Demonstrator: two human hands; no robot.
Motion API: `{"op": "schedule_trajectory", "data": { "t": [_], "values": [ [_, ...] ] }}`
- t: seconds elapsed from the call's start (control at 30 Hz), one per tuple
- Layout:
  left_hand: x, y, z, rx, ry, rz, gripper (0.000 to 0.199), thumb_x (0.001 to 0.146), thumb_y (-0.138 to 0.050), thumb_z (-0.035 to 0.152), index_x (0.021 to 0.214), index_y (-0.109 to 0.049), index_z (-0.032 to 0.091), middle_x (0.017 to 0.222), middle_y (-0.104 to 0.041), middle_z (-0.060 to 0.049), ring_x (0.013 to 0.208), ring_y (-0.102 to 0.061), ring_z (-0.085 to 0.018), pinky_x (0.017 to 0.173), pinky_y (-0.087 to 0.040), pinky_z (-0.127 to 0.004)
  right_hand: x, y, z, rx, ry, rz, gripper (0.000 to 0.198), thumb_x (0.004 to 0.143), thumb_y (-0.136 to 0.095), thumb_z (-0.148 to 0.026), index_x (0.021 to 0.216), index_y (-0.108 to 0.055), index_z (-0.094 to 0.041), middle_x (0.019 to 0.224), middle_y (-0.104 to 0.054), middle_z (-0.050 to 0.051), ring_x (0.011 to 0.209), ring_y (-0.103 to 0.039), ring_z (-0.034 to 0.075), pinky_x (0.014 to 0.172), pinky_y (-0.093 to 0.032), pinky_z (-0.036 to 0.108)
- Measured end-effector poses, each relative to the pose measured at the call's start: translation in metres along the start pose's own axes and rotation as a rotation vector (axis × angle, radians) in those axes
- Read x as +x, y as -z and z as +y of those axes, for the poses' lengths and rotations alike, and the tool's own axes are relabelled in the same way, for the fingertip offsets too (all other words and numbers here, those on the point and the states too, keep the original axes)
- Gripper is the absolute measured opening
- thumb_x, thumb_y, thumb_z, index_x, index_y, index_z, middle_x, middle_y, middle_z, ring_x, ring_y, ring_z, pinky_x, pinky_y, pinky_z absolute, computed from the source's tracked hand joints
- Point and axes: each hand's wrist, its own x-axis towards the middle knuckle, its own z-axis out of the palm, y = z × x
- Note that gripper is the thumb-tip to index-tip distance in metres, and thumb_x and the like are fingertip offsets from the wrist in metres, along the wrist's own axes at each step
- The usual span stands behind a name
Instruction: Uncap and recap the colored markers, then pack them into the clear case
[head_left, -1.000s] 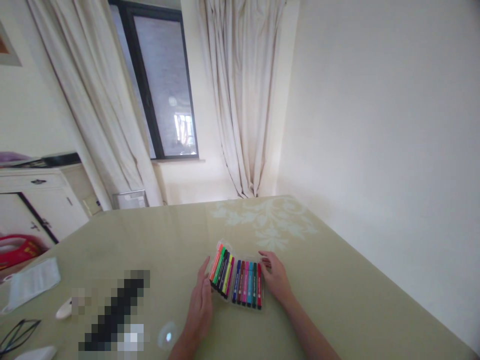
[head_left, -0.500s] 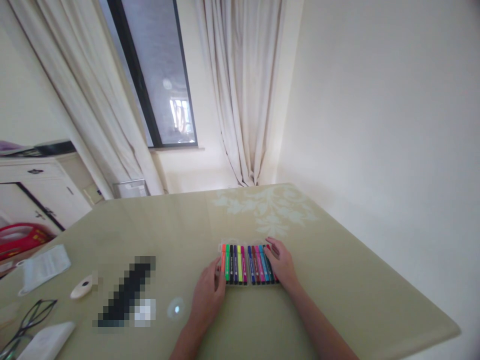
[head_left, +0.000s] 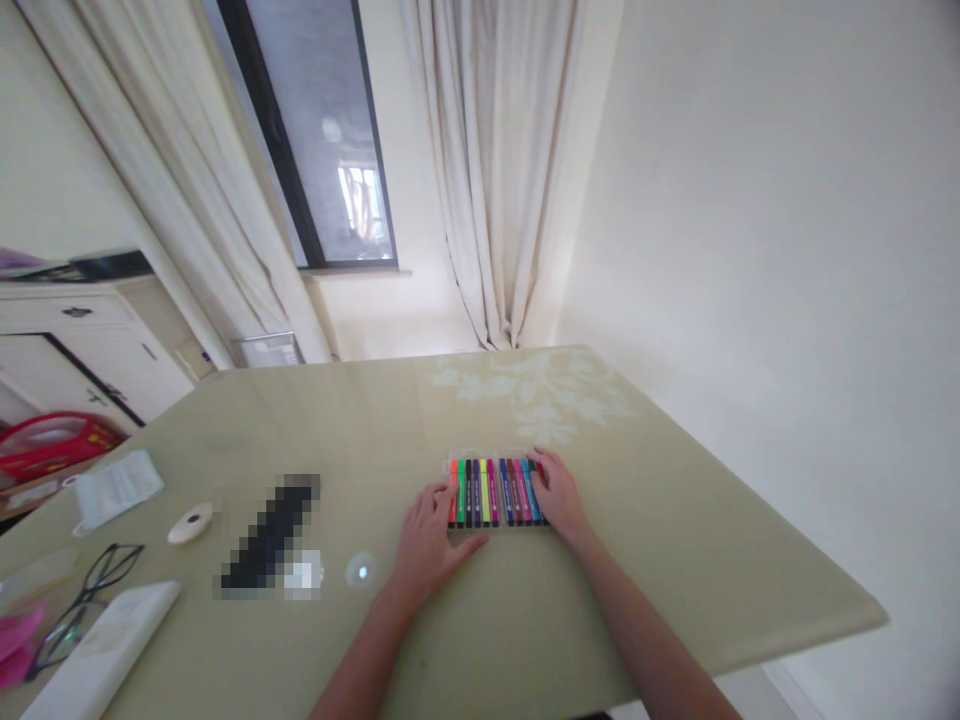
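Note:
A clear plastic marker case lies open and flat on the table, with two side-by-side rows of colourful markers in it. My left hand grips the case's near left corner, its fingertips by the orange marker and its thumb stretched along the near edge. Around the right end is my right hand, with its fingertips on the far right corner. It covers part of the rightmost markers, and its thumb is pressed near the blue ones.
On the left of the green table lie eyeglasses, a white oblong case, a face mask and a small cream oval object. A blurred-out dark item is nearer. A wall runs along the right.
My left thumb has swung out from the case's left side to its near edge. My right hand stays at the right end. The view has tilted down somewhat.

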Motion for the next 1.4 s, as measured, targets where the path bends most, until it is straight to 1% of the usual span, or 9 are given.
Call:
{"op": "schedule_trajectory", "data": {
  "t": [0.1,0.2,0.4,0.53,0.73,0.97,1.1,1.2,1.4],
  "values": [
    [0.01,-0.001,0.003,0.059,0.013,-0.038,0.071,0.086,-0.067,0.061,0.143,-0.054,0.021,0.14,-0.056,-0.013,0.125,-0.053,-0.032,0.109,-0.041,-0.045,0.015,0.005,-0.005,-0.158,0.001,-0.093,0.041,0.091,-0.044,-0.012,0.123,-0.07,-0.017,0.136,-0.065,0.013,0.125,-0.061,0.024,0.112,-0.044,0.04],
    [0.029,-0.003,0.006,0.075,0.043,-0.051,0.064,0.087,-0.068,0.054,0.141,-0.057,0.023,0.14,-0.058,-0.01,0.123,-0.054,-0.031,0.107,-0.042,-0.042,0.032,0.004,-0.021,-0.253,-0.004,-0.109,0.041,0.092,-0.044,-0.007,0.122,-0.069,-0.015,0.136,-0.064,0.018,0.126,-0.057,0.028,0.111,-0.04,0.043],
    [0.065,-0.014,0.01,0.048,0.079,0.004,0.055,0.086,-0.072,0.048,0.134,-0.064,0.023,0.136,-0.063,-0.009,0.118,-0.057,-0.03,0.104,-0.043,-0.041,0.053,-0.033,-0.073,-0.303,0.136,-0.208,0.035,0.096,-0.046,-0.01,0.122,-0.069,-0.019,0.123,-0.07,0.012,0.117,-0.058,0.025,0.105,-0.038,0.034],
    [0.067,-0.021,0.005,0.018,0.055,0.031,0.052,0.087,-0.072,0.045,0.133,-0.065,0.023,0.136,-0.065,-0.009,0.12,-0.058,-0.029,0.106,-0.043,-0.04,0.071,-0.056,-0.09,-0.316,0.195,-0.29,0.03,0.098,-0.048,-0.016,0.119,-0.07,-0.02,0.122,-0.07,0.011,0.112,-0.059,0.024,0.098,-0.04,0.032],
    [0.064,-0.026,-0.004,-0.024,0.039,0.049,0.049,0.084,-0.074,0.043,0.127,-0.068,0.021,0.133,-0.068,-0.009,0.12,-0.06,-0.03,0.106,-0.045,-0.042,0.098,-0.07,-0.09,-0.327,0.21,-0.387,0.027,0.096,-0.051,-0.015,0.103,-0.075,-0.02,0.113,-0.073,0.01,0.108,-0.06,0.022,0.096,-0.039,0.03],
    [0.064,-0.025,0.0,-0.045,0.074,0.052,0.053,0.085,-0.07,0.042,0.134,-0.063,0.021,0.129,-0.07,-0.009,0.116,-0.062,-0.031,0.101,-0.047,-0.043,0.11,-0.083,-0.094,-0.316,0.073,-0.325,0.026,0.098,-0.051,-0.023,0.093,-0.076,-0.017,0.102,-0.076,0.012,0.1,-0.062,0.023,0.088,-0.042,0.03],
    [0.063,-0.024,0.002,-0.043,0.11,0.033,0.067,0.084,-0.07,0.042,0.145,-0.053,0.02,0.134,-0.069,-0.009,0.118,-0.061,-0.031,0.102,-0.046,-0.042,0.11,-0.082,-0.098,-0.274,0.014,-0.255,0.023,0.099,-0.053,-0.03,0.101,-0.071,-0.017,0.101,-0.074,0.011,0.097,-0.062,0.022,0.083,-0.042,0.029],
    [0.064,-0.023,0.002,-0.041,0.104,0.023,0.061,0.086,-0.069,0.044,0.141,-0.056,0.02,0.131,-0.07,-0.009,0.117,-0.061,-0.032,0.101,-0.046,-0.042,0.107,-0.081,-0.099,-0.234,0.008,-0.222,0.021,0.101,-0.052,-0.032,0.102,-0.068,-0.018,0.103,-0.072,0.009,0.094,-0.063,0.019,0.08,-0.042,0.027],
    [0.063,-0.023,0.003,-0.014,0.09,0.019,0.056,0.088,-0.067,0.043,0.137,-0.058,0.02,0.132,-0.068,-0.01,0.12,-0.06,-0.032,0.105,-0.044,-0.044,0.112,-0.075,-0.1,-0.187,-0.017,-0.187,0.032,0.103,-0.053,-0.043,0.084,-0.065,-0.02,0.072,-0.065,0.002,0.068,-0.058,0.016,0.062,-0.035,0.026]
  ]
}}
